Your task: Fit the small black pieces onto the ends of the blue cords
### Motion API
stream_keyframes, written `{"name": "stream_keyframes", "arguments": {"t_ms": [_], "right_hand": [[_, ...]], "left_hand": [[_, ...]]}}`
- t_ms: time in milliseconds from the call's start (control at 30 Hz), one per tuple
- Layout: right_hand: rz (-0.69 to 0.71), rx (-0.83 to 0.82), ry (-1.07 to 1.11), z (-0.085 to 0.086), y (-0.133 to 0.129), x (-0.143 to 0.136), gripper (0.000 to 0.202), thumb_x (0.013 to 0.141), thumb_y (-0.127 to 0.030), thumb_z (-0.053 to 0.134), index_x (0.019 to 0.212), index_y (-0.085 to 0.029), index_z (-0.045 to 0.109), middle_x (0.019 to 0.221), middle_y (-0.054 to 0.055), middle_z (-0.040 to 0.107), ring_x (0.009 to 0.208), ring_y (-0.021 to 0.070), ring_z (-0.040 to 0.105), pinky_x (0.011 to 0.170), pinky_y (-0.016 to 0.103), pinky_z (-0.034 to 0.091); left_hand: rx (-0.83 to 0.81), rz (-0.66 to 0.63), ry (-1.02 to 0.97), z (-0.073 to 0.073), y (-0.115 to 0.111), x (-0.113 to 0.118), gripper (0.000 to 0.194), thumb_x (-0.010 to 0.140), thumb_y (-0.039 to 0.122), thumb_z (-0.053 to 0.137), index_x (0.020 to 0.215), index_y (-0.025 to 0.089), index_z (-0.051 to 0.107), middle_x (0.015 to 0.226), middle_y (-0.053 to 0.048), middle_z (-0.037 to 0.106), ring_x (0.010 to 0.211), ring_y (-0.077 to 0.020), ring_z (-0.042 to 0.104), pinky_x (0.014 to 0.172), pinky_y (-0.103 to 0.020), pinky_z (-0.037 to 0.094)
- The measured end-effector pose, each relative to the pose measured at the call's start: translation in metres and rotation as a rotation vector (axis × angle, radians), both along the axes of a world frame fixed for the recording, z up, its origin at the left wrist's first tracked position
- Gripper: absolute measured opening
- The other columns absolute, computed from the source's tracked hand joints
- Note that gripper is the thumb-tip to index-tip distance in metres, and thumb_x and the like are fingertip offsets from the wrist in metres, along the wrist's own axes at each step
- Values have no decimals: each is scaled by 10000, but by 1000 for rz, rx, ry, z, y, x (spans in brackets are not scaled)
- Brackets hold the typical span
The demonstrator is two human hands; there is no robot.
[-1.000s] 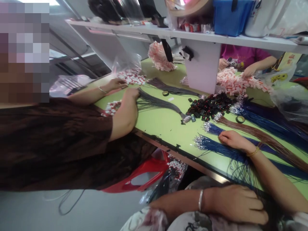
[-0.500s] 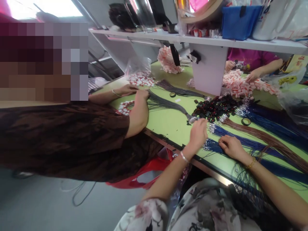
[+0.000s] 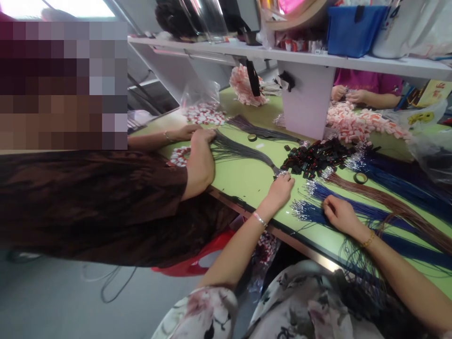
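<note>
My left hand (image 3: 280,189) is at the metal-tipped end of a grey cord bundle (image 3: 243,151), its fingers bent together; what they hold is too small to make out. Over the blue cords (image 3: 318,214) rests my right hand (image 3: 339,212), with curled fingers whose grip is hidden. Silver clasps (image 3: 300,209) fan out at the left ends of the blue cords. Behind my hands lies a heap of black tags (image 3: 314,157). A brown cord bundle (image 3: 370,194) runs to the right beside a tape roll (image 3: 360,178).
At the left, a person's arm (image 3: 201,165) reaches over the green table (image 3: 243,188). Another person's hands (image 3: 353,95) are behind pink-white tags (image 3: 353,122). A shelf (image 3: 226,49) holding a blue bin (image 3: 355,30) spans the back, with an upright panel (image 3: 305,103) beneath.
My left hand has moved left, away from the blue cords to the grey bundle's end. My right hand has barely moved. The far person's hands have come together.
</note>
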State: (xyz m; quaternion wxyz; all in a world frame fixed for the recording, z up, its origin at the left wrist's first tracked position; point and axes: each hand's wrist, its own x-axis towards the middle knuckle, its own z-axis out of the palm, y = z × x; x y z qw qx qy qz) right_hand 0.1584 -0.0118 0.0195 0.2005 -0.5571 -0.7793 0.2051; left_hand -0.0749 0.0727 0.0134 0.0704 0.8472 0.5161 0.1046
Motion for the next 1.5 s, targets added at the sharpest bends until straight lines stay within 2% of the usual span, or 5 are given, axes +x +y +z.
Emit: {"name": "stream_keyframes", "arguments": {"t_ms": [200, 333, 567, 900, 1500], "right_hand": [[64, -193, 253, 5, 12, -8, 100, 806, -239, 490, 741, -185, 543, 631, -26, 562, 543, 104, 461, 536, 211, 334], [114, -261, 416, 12, 18, -25, 143, 802, -280, 518, 716, -170, 547, 649, -17, 559, 582, 103, 459, 561, 211, 366], [71, -276, 585, 20, 14, -40, 195, 803, -329, 528, 704, -163, 550, 634, -20, 527, 589, 97, 446, 564, 210, 369], [-76, 44, 386, 26, -7, -35, 120, 750, -228, 530, 649, -176, 570, 521, -48, 415, 494, 80, 340, 483, 206, 276], [-36, 153, 283, 22, -10, -38, 134, 751, -189, 532, 617, -185, 522, 534, -36, 457, 501, 88, 386, 518, 216, 285]], "left_hand": [[-88, 122, -236, -5, -15, -18, 311, 821, 57, 376, 1010, 178, 591, 999, -120, 611, 857, -226, 568, 796, -363, 440], [-104, 255, -844, -6, -25, -18, 230, 813, 193, 537, 1031, 208, 606, 1041, -83, 641, 950, -218, 583, 901, -377, 435], [-890, 299, -1699, 3, -56, 6, 320, 710, 248, 712, 981, 135, 587, 803, -50, 645, 823, -165, 642, 811, -325, 513], [-1147, 238, -1841, 4, -72, 32, 264, 720, 210, 710, 964, 152, 627, 775, -23, 618, 676, -86, 590, 688, -213, 510], [-1008, 311, -1729, 2, -81, 41, 352, 631, 270, 788, 912, 130, 630, 739, -7, 598, 632, -76, 566, 646, -214, 483]]}}
